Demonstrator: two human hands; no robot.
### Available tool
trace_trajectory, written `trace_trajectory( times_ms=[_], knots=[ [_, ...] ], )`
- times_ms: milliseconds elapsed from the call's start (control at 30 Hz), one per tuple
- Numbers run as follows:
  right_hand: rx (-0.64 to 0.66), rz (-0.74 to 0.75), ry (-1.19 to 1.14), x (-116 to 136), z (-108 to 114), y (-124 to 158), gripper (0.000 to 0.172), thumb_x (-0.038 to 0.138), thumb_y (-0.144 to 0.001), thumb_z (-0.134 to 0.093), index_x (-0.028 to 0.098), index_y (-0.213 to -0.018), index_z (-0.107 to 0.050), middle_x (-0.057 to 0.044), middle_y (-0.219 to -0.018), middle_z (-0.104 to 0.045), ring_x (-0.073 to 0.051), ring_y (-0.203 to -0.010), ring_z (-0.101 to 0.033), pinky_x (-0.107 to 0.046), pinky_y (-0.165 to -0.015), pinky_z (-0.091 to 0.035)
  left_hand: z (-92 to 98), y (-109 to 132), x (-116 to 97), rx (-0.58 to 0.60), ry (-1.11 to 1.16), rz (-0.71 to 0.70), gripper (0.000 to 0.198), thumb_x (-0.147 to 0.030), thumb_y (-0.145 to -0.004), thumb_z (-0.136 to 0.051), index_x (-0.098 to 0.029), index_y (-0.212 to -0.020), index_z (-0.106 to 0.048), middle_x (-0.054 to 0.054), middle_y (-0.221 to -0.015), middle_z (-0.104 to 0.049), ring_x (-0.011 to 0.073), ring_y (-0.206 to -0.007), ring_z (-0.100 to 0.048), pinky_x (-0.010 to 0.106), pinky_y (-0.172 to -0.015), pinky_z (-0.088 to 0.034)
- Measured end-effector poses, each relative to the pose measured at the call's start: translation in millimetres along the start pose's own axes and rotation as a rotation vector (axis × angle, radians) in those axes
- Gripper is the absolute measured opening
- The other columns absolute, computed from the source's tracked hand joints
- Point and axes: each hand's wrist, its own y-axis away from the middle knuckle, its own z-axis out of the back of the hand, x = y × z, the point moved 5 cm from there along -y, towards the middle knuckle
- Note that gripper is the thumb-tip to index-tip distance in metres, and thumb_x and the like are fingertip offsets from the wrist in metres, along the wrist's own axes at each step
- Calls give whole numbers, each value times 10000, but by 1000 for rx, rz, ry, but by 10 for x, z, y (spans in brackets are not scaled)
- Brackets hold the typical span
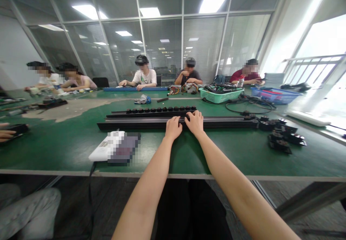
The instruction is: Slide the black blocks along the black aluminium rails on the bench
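Note:
Both my hands lie on a long black metal rail (140,124) that runs across the green workbench (67,157). My left hand (173,128) curls over the rail's near side, and my right hand (195,123) grips it just to the right. Behind it lies a second black rail (151,114) carrying a row of round black knobs, not touching my hands. Several black connector blocks (279,137) lie in a pile right of the rail's end. A white box (102,148), partly blurred, sits near my left hand.
A green basket (220,95) and a blue basket (274,95) hold cables and parts beyond a black cable coil (251,104). Seated co-workers (143,75) work across the bench. Another person's hand (7,131) rests at the left edge. The bench's near edge (173,175) runs below my forearms.

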Motion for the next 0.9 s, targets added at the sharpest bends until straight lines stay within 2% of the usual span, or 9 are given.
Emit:
trace_trajectory(
  times_ms=[133,267,500,667,900],
  knots=[
    [0,-76,77,-13,43,0,387,411,-995,-569,142,-1255,-668,-200,-1235,-590,-341,-1176,-496,-471,-1036,-366,9,1,-1,0,0,2,457,-106,-946,-544,-141,-1395,-622,141,-1445,-649,271,-1374,-587,428,-1214,-411],
    [26,-145,67,-40,59,-10,433,484,-983,-579,99,-1139,-703,-241,-1259,-578,-381,-1232,-467,-505,-1068,-335,2,3,2,8,-4,3,457,-106,-948,-537,-135,-1397,-619,142,-1453,-645,269,-1375,-585,426,-1217,-407],
    [34,-130,12,-35,72,-27,362,420,-978,-584,106,-1044,-751,-241,-1223,-611,-385,-1232,-477,-517,-1071,-337,-9,8,5,11,-8,1,457,-114,-947,-541,-170,-1393,-619,130,-1452,-644,260,-1390,-575,430,-1225,-393],
    [-25,-111,21,-51,72,-32,347,394,-967,-581,106,-1038,-761,-238,-1176,-640,-378,-1190,-504,-512,-1040,-362,-7,15,-7,27,-15,3,462,-109,-949,-530,-155,-1401,-611,140,-1463,-637,261,-1402,-564,430,-1233,-375],
    [-11,-152,35,-71,65,-37,393,397,-958,-569,67,-1072,-749,-257,-1205,-634,-386,-1209,-511,-501,-1051,-360,-7,15,-10,39,-18,6,452,-107,-954,-528,-158,-1395,-612,135,-1465,-638,251,-1402,-565,421,-1234,-369]
  ],
)
